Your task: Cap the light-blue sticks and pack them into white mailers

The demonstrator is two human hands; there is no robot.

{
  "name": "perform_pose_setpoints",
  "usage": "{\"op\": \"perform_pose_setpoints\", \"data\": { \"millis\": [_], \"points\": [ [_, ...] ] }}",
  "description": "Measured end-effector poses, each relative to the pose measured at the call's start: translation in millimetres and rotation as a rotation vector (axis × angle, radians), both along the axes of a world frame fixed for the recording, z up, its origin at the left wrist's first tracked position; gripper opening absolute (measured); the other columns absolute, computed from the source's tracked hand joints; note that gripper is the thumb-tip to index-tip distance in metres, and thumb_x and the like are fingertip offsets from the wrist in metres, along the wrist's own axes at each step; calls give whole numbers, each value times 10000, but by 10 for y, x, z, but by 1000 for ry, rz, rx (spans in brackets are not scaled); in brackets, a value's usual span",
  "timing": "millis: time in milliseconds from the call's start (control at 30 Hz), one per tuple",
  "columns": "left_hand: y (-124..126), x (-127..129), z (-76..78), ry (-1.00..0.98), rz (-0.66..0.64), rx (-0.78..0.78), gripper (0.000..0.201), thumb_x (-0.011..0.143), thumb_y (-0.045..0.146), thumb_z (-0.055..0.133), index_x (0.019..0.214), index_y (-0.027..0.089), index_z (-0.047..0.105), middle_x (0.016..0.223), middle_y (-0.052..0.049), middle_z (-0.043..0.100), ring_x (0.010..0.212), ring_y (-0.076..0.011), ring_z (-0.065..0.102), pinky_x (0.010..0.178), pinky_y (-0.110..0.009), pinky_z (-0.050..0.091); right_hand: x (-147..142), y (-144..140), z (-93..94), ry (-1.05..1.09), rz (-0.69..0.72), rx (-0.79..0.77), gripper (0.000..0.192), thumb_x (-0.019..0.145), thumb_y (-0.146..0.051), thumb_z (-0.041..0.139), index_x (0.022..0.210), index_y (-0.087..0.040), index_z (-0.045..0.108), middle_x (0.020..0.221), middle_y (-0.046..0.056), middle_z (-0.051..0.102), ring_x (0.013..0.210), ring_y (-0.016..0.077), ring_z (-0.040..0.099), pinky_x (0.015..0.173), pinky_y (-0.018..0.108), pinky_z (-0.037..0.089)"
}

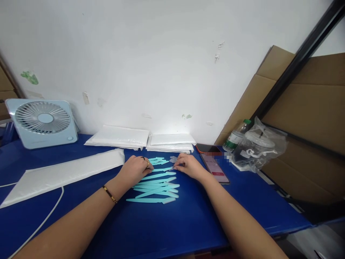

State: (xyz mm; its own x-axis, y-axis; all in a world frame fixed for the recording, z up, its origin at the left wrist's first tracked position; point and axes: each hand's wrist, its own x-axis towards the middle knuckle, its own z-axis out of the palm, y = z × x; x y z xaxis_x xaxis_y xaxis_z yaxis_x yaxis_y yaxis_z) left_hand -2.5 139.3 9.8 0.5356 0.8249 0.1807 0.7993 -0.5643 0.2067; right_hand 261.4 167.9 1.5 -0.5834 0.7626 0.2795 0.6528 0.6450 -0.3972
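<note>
Bare forearms; left hand (136,169) ringed, thin dark-gold wrist bracelet (109,194)

Both hands are resting on a blue table (188,223) over a spread of turquoise plastic sticks (157,187). The left hand (136,169), wearing a ring and a wrist bracelet, is lying palm down on the sticks' left ends. The right hand (188,166) is pinching the tip of one stick (161,169) near a small clear cap (174,158). A phone (215,168) is lying just right of that hand. Stacked white mailers (118,137) are sitting against the wall, a small fan (41,122) is standing far left, and a bagged cup (256,147) is sitting to the right
</note>
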Motion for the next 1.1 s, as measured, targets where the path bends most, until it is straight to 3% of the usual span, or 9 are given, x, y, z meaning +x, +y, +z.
{"op": "perform_pose_setpoints", "data": {
  "millis": [267,500,633,767,1100],
  "points": [
    [36,-24,-64,-65,-28,-70,214,839,271,481,864,252,692,901,12,678,844,-150,602,743,-240,412,-194,-70,-14,61,106,-15,112,801,-236,603,791,-194,706,765,25,596,754,130,578,661,224,428],
    [-12,-6,-51,5,1,68,359,863,427,421,1126,262,601,1057,-44,579,935,-190,536,792,-285,393,263,7,170,85,-104,-32,119,779,-252,607,800,-193,708,823,30,622,715,128,574,658,238,427],
    [-38,14,-40,81,8,96,410,874,481,367,1160,285,585,1065,-55,559,927,-196,501,761,-295,372,406,9,174,23,-101,-154,145,686,-252,684,819,-200,710,813,19,646,678,129,571,614,229,423],
    [-66,27,-27,90,-6,115,406,873,499,362,1142,302,593,1063,-48,559,927,-200,479,736,-302,351,317,26,80,29,-90,-195,113,716,-231,654,804,-205,719,777,20,671,699,135,591,631,227,434],
    [-152,117,17,44,-117,67,384,876,488,378,1170,329,568,1151,-18,593,1038,-221,435,818,-333,339,17,36,-21,112,-44,-74,109,766,-213,625,825,-201,717,829,37,662,709,125,609,660,232,459]
  ]
}}
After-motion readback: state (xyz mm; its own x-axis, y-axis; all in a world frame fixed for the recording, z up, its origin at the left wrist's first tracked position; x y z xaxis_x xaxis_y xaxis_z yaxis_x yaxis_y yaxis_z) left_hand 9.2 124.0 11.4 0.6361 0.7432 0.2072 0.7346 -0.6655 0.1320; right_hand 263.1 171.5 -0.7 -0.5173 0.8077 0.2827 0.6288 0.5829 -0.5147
